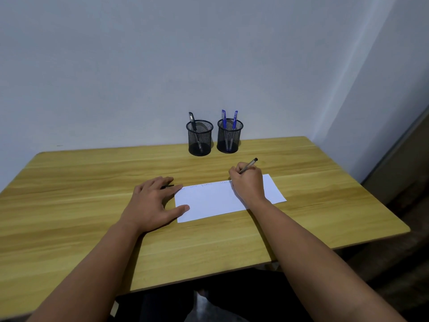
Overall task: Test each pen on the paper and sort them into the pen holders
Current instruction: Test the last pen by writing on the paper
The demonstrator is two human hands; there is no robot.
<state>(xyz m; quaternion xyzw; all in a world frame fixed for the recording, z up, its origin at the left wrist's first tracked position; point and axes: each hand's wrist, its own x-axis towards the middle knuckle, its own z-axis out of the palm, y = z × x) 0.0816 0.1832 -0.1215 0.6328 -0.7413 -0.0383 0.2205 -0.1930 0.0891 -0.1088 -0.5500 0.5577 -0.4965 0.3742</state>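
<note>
Pale wood grain runs across the tabletop [69,205], and on it lies the white paper [216,203] with a row of faint scribbles along its far edge. The right hand [248,182] has its fingers curled round a grey pen [248,164], tip down at the end of that row, so the step in hand looks like the writing test itself. The left hand [153,201] lies flat with straight fingers, thumb on the paper's near left corner to pin it; a dark pen [167,186] peeps out from under its fingers, likely the one waiting its turn.

At the back by the wall stand two black mesh holders just beside each other: the left holder [199,138] has one black pen [194,129], the right holder [229,135] two blue pens [228,126]. Next, I'd judge, the grey pen must be lifted, carried forward and dropped into whichever holder matches its ink; which one I cannot tell from here.

The way to the holders is short and open. The tabletop's right edge lies well apart from the paper, and the wall close behind the holders leaves little room to overshoot
</note>
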